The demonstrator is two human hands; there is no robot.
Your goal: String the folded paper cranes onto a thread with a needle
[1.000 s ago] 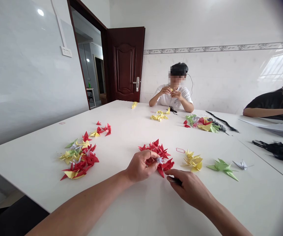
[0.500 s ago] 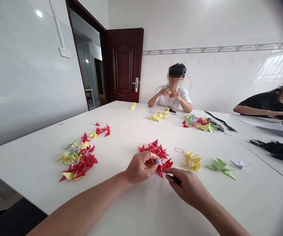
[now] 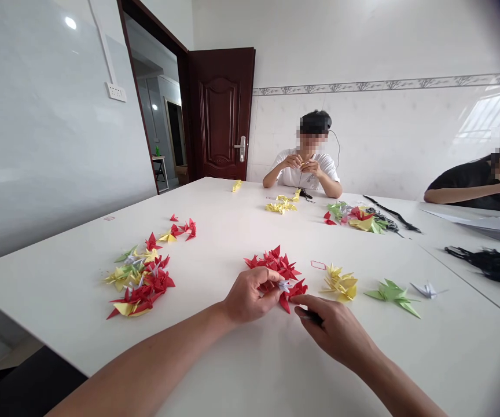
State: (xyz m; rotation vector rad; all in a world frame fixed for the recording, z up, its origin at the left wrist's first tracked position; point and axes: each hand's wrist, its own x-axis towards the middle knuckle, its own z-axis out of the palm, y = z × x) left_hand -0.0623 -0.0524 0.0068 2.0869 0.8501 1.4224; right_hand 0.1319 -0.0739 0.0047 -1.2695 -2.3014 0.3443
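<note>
Between the thumb and fingertips of my left hand (image 3: 250, 294) is a small pale lavender paper crane (image 3: 283, 285). My right hand (image 3: 334, 325) is closed around a black-handled tool (image 3: 308, 315), most of it hidden by the fingers; its kind cannot be made out. The right index finger points toward the crane, its tip near the red paper. Just behind and beneath both hands lies a pile of red paper cranes (image 3: 278, 260). To the right sit yellow paper cranes (image 3: 340, 282), a green paper crane (image 3: 392, 296) and a whitish paper crane (image 3: 429, 289).
Mixed red, yellow and green cranes (image 3: 139, 284) lie at the left on the white table (image 3: 215, 370). A person in white (image 3: 306, 168) folds something yellow across the table. At right are a black strap bundle (image 3: 488, 263), papers (image 3: 484, 225) and a person in black (image 3: 475, 188).
My hands keep nearly the same pose, and the view has shifted slightly. The person in black at the right has lifted a hand from the table toward the face.
</note>
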